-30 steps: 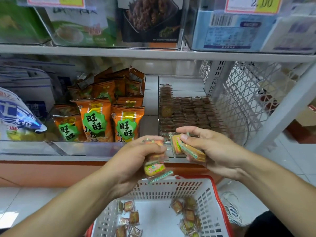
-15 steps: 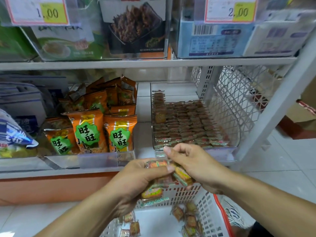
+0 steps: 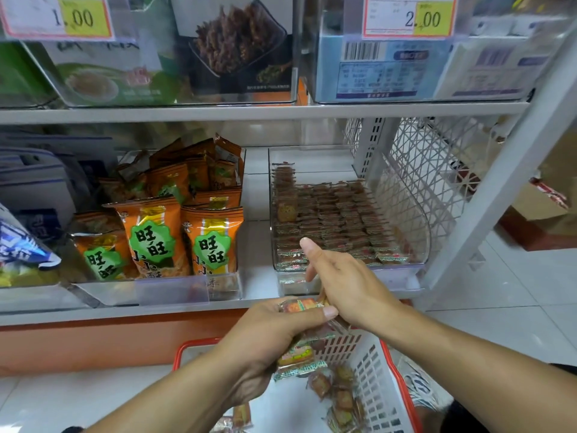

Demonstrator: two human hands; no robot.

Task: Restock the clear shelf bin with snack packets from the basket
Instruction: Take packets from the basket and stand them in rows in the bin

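With the left hand [image 3: 268,332] gripping a stack of snack packets [image 3: 296,354] and the right hand [image 3: 346,285] pinching some off its top, those should go flat onto the rows in the clear shelf bin [image 3: 402,276] just ahead, above the basket [image 3: 374,379].

two hands [image 3: 265,335], one basket [image 3: 384,385], two price tags [image 3: 409,17], three front orange bags [image 3: 153,239]

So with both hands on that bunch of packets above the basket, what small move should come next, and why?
Probably the right hand draws a packet from the packets gripped by the left hand and lifts it to the bin. Its fingers are already on the bunch, and the bin, directly behind and above, has open space over its rows.
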